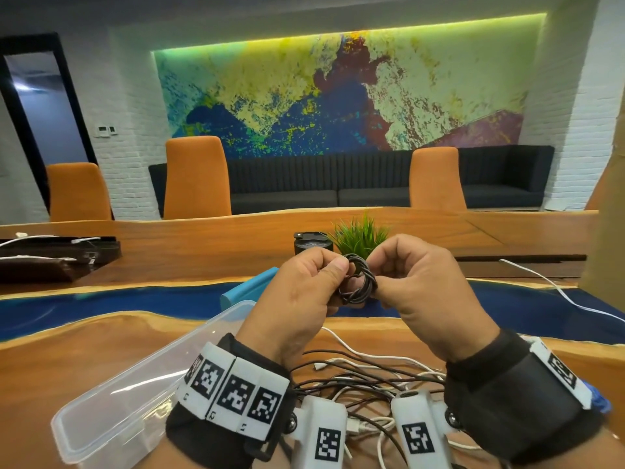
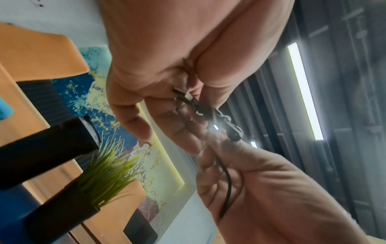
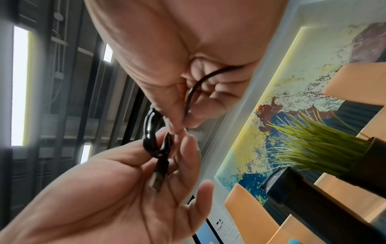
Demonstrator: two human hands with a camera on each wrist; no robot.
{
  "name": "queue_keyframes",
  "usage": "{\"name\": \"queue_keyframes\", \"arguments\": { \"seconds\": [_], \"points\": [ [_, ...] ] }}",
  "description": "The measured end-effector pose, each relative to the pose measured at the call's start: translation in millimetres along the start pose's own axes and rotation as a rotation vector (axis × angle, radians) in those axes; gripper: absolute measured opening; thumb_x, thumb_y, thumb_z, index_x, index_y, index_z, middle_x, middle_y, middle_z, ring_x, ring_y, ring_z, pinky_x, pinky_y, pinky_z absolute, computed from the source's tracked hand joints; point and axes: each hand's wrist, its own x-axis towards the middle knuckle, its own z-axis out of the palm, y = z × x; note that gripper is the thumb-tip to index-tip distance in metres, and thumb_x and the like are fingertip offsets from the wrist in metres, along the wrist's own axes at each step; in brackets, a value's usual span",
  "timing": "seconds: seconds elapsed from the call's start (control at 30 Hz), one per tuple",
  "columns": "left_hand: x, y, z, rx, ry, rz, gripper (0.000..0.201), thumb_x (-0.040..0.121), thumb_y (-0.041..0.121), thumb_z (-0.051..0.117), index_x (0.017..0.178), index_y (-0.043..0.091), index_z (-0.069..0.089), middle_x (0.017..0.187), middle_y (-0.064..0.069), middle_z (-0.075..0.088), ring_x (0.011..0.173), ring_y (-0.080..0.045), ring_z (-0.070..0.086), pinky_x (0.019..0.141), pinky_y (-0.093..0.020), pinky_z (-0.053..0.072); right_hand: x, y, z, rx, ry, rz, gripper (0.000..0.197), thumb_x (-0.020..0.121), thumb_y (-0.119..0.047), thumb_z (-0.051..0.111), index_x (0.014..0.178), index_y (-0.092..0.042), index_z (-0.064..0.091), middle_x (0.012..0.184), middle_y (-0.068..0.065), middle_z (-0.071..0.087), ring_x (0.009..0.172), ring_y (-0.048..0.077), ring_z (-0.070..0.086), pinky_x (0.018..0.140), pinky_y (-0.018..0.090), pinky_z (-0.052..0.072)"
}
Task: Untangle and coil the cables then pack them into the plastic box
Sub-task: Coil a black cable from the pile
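Both hands, left (image 1: 304, 286) and right (image 1: 411, 282), pinch a small black coil (image 1: 357, 278) above the box (image 1: 111, 418). Risk: slackened pinch lets loops spring apart, dropping onto the tangle (image 1: 365, 377) beside the box.

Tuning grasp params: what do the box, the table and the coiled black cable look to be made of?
Box: clear, glossy plastic; the tabletop shows through it.
Table: polished wood with a glossy blue inlay, probably resin.
Coiled black cable, pinched by left hand and right hand: smooth shiny jacket, likely rubber or PVC, with a metal plug in the right wrist view.
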Motion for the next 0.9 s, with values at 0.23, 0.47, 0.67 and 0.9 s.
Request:
{"name": "queue_keyframes", "arguments": {
  "seconds": [0.23, 0.47, 0.67, 0.9],
  "points": [
    [1, -3, -1, 0.075, 0.095, 0.119, 0.015, 0.1, 0.019, 0.053, 0.094, 0.015, 0.066, 0.076, 0.002, 0.065, 0.075, -0.009, 0.059, 0.069, -0.02, 0.05, 2, 1, -1, -0.051, 0.011, -0.016, 0.015, 0.079, 0.002, 0.074, 0.086, -0.011, 0.07, 0.083, 0.005, 0.072, 0.08, 0.023, 0.068, 0.074, 0.044, 0.058],
    [1, 0, -2, 0.08, 0.134, 0.255, 0.019, 0.095, 0.013, 0.061, 0.113, 0.018, 0.058, 0.075, -0.004, 0.069, 0.073, -0.01, 0.066, 0.069, -0.019, 0.053, -1, 4, 2, -0.455, 0.043, -0.284, 0.018, 0.084, -0.021, 0.073, 0.101, -0.028, 0.076, 0.109, -0.012, 0.06, 0.107, 0.006, 0.056, 0.087, 0.028, 0.052],
    [1, 2, -2, -0.308, -0.009, 0.114, 0.03, 0.084, 0.019, 0.062, 0.111, 0.009, 0.056, 0.073, -0.003, 0.067, 0.066, -0.009, 0.063, 0.063, -0.02, 0.053, 2, 11, 1, -0.345, 0.005, -0.363, 0.006, 0.08, -0.018, 0.076, 0.086, -0.018, 0.075, 0.104, -0.005, 0.058, 0.102, 0.01, 0.058, 0.082, 0.028, 0.053],
    [-1, 4, -5, 0.034, -0.134, 0.208, 0.024, 0.076, 0.021, 0.072, 0.095, 0.011, 0.061, 0.082, -0.018, 0.07, 0.077, -0.019, 0.068, 0.072, -0.03, 0.057, 0, -4, -4, 0.597, -0.281, 0.378, 0.01, 0.077, -0.017, 0.062, 0.067, -0.015, 0.066, 0.082, 0.009, 0.062, 0.076, 0.022, 0.062, 0.072, 0.036, 0.053]
  ]
}}
